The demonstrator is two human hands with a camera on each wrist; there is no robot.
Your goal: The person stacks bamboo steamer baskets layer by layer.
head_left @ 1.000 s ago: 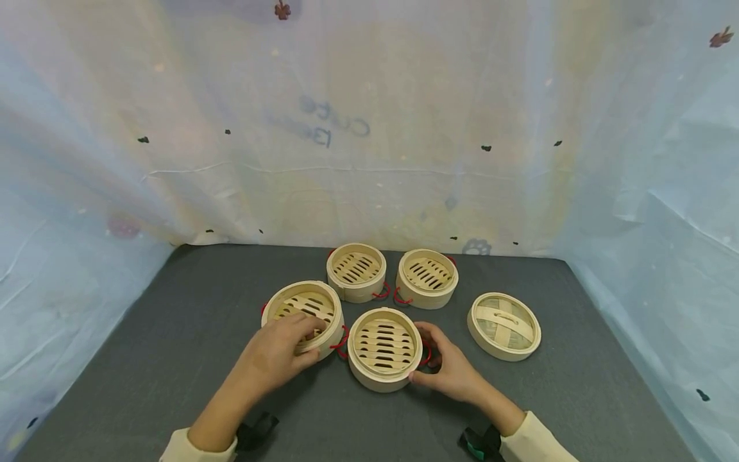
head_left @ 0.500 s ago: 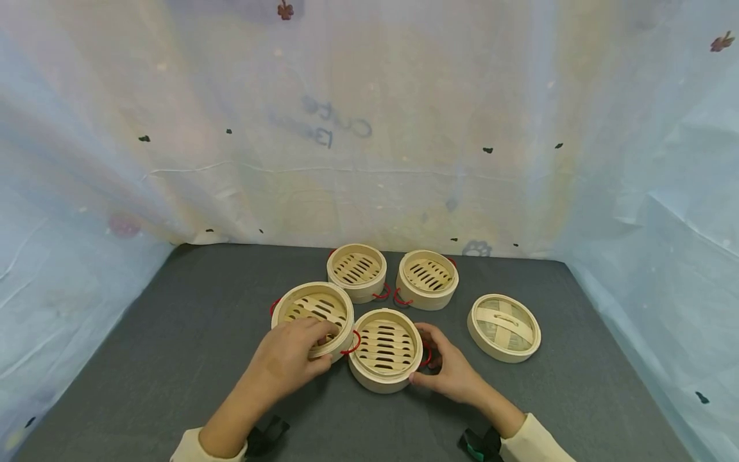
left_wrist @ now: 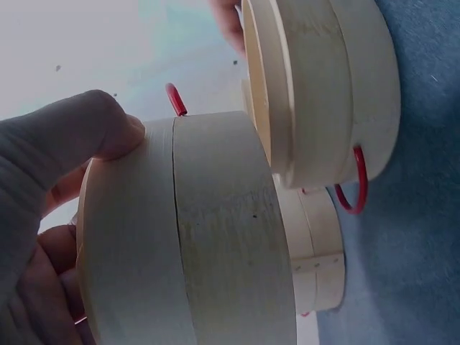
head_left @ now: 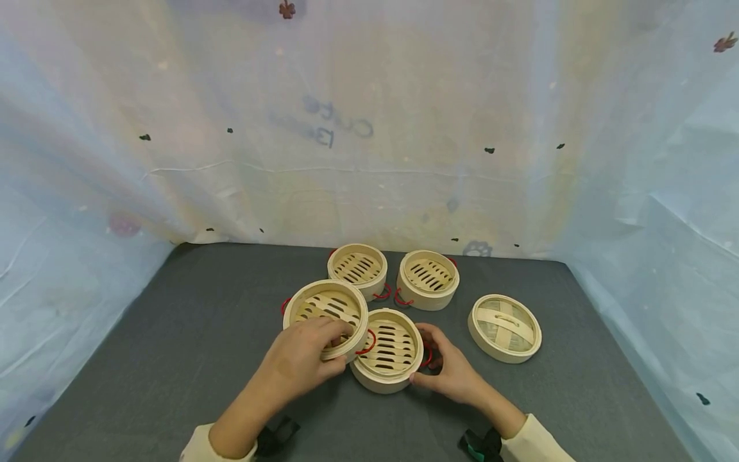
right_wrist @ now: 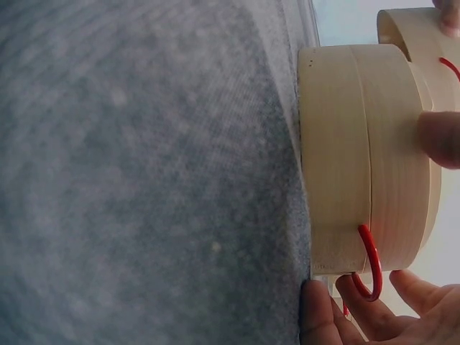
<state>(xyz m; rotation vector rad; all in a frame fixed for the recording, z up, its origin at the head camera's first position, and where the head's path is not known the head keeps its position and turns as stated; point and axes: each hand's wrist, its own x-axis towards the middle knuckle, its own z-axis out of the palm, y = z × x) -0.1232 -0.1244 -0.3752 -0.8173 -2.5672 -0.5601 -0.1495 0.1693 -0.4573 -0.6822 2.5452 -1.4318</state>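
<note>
My left hand [head_left: 306, 359] grips the near rim of a round bamboo steamer basket [head_left: 329, 301], fingers inside and thumb outside. This basket has red handles and is held up off the table, its right edge overlapping a second steamer basket [head_left: 392, 346] in the head view. In the left wrist view, the held basket [left_wrist: 223, 230] stands apart from the table, with the thumb on its wall. My right hand [head_left: 444, 369] holds the second basket at its right side, thumb in front and fingers behind by the red handle. That basket [right_wrist: 359, 158] sits flat on the table in the right wrist view.
Two more steamer baskets, one at the back left [head_left: 358, 266] and one at the back right [head_left: 427, 276], stand behind. A woven bamboo lid [head_left: 505, 327] lies to the right on the dark table [head_left: 144, 359]. Pale curtains [head_left: 369, 128] enclose the back and sides.
My left hand has lifted its steamer basket and carried it rightward, from beside the second basket to partly over its left edge. My right hand and the other baskets have stayed put.
</note>
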